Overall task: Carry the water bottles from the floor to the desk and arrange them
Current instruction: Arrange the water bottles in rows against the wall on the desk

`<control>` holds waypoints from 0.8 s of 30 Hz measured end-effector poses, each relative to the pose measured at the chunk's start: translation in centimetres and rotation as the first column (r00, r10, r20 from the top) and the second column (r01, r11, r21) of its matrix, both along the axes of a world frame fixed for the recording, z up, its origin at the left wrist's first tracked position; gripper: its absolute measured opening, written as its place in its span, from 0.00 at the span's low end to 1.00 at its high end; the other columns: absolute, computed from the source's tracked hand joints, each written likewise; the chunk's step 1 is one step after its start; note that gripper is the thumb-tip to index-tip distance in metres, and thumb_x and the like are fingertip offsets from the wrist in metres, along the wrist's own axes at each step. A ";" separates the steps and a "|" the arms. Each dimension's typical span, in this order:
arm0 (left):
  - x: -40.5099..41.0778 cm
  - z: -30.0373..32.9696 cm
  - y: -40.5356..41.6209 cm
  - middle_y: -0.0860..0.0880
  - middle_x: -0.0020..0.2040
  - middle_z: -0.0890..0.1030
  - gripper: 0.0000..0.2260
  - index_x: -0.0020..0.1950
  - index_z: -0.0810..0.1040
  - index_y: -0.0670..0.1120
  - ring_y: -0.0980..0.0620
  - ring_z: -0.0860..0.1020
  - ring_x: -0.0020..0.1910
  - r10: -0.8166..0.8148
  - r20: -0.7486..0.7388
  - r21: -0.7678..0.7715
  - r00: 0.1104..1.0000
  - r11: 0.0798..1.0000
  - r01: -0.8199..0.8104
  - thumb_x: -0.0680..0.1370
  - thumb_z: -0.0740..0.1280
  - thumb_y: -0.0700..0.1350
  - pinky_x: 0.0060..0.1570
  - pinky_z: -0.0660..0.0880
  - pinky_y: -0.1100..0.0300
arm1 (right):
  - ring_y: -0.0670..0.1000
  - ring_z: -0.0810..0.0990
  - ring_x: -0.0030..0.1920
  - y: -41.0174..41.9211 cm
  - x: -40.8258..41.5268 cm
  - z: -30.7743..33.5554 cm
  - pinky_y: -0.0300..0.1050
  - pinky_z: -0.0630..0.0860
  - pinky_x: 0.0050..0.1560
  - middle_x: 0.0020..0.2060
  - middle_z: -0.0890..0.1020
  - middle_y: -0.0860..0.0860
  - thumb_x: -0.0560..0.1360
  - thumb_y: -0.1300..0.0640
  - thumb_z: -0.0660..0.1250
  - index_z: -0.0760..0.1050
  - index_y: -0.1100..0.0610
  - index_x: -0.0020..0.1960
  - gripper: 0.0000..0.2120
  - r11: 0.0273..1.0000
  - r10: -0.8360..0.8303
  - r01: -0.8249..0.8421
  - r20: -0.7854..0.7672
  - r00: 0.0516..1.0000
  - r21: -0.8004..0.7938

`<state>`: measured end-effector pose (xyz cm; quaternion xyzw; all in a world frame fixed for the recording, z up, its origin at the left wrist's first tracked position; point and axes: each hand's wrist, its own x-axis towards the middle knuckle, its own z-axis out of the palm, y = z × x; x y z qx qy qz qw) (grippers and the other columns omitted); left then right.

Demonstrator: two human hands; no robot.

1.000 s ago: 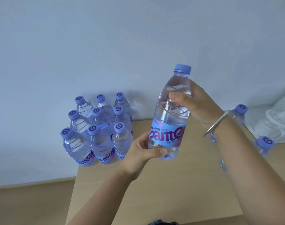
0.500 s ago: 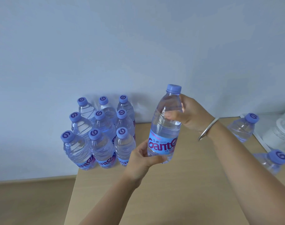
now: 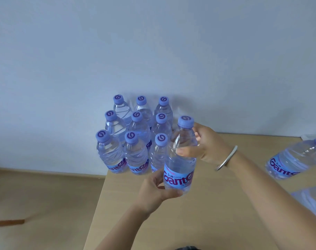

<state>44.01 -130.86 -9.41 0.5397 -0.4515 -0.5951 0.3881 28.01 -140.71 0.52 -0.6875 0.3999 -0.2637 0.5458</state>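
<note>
Wooden desk (image 3: 216,213) against a pale wall. Left hand (image 3: 153,191) grips the held bottle (image 3: 180,159) at its base; right hand (image 3: 205,147) grips its shoulder. Just left, touching, nine upright bottles (image 3: 133,138) stand grouped at the desk's far corner.

Plain room: bare white wall (image 3: 153,42), light wooden desk (image 3: 216,213), wood-look floor (image 3: 45,195).

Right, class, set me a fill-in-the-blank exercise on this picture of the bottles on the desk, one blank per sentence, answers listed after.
1. The block of standing bottles at the desk corner counts ___ bottles.
2. The bottle being placed is held by ___ hands.
3. The right hand wears a ___ on its wrist.
4. Every bottle cap is coloured ___.

Missing words: nine; two; bangle; purple
</note>
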 end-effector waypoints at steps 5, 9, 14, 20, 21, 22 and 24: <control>3.6 -1.6 3.2 0.52 0.51 0.84 0.27 0.56 0.80 0.50 0.50 0.78 0.57 0.105 0.099 0.022 0.990 0.994 -0.108 0.57 0.78 0.47 0.61 0.70 0.40 | 0.45 0.81 0.51 2.1 4.5 -0.8 0.44 0.76 0.54 0.49 0.83 0.47 0.58 0.47 0.76 0.75 0.47 0.52 0.24 0.992 0.112 -0.116 -0.100 0.989 -0.039; 7.3 -2.7 5.5 0.56 0.51 0.83 0.27 0.56 0.79 0.54 0.58 0.77 0.56 0.155 0.184 0.036 0.970 0.986 -0.165 0.57 0.77 0.52 0.60 0.71 0.55 | 0.40 0.80 0.51 3.9 8.7 -1.4 0.41 0.76 0.56 0.49 0.82 0.41 0.56 0.42 0.75 0.73 0.40 0.55 0.28 0.976 0.184 -0.201 -0.188 0.965 -0.079; 11.0 -3.9 6.6 0.59 0.50 0.83 0.24 0.55 0.79 0.55 0.61 0.77 0.55 0.258 0.232 0.031 0.938 0.962 -0.272 0.59 0.76 0.50 0.51 0.68 0.64 | 0.44 0.80 0.52 4.7 13.3 -2.8 0.46 0.76 0.57 0.50 0.82 0.47 0.61 0.49 0.78 0.72 0.48 0.56 0.27 0.966 0.218 -0.242 -0.215 0.952 -0.093; 13.9 -5.1 5.2 0.60 0.50 0.82 0.23 0.54 0.78 0.60 0.63 0.77 0.55 0.326 0.273 0.008 0.905 0.940 -0.341 0.59 0.76 0.51 0.48 0.68 0.66 | 0.53 0.78 0.56 3.7 17.1 -3.7 0.53 0.73 0.61 0.54 0.80 0.54 0.63 0.53 0.78 0.71 0.55 0.59 0.29 0.971 0.172 -0.208 -0.260 0.950 -0.120; 14.4 -5.2 4.9 0.61 0.50 0.82 0.23 0.53 0.78 0.61 0.64 0.76 0.54 0.321 0.286 -0.002 0.903 0.942 -0.335 0.58 0.75 0.53 0.47 0.68 0.67 | 0.53 0.78 0.55 3.7 17.5 -3.9 0.53 0.73 0.60 0.53 0.80 0.54 0.63 0.53 0.78 0.71 0.56 0.59 0.28 0.971 0.158 -0.198 -0.263 0.952 -0.132; 14.7 -5.3 4.7 0.61 0.49 0.82 0.23 0.51 0.77 0.63 0.64 0.76 0.54 0.315 0.298 -0.010 0.901 0.945 -0.327 0.58 0.75 0.55 0.48 0.68 0.67 | 0.53 0.78 0.54 3.8 17.8 -4.0 0.53 0.73 0.59 0.52 0.80 0.54 0.62 0.53 0.78 0.71 0.56 0.58 0.28 0.971 0.144 -0.188 -0.269 0.952 -0.146; 15.4 -5.7 4.3 0.61 0.50 0.82 0.21 0.49 0.77 0.64 0.64 0.76 0.54 0.298 0.311 -0.011 0.902 0.951 -0.310 0.58 0.74 0.54 0.49 0.68 0.66 | 0.53 0.78 0.52 4.2 18.2 -4.4 0.52 0.74 0.57 0.49 0.80 0.53 0.61 0.51 0.78 0.71 0.56 0.55 0.27 0.968 0.111 -0.170 -0.292 0.950 -0.184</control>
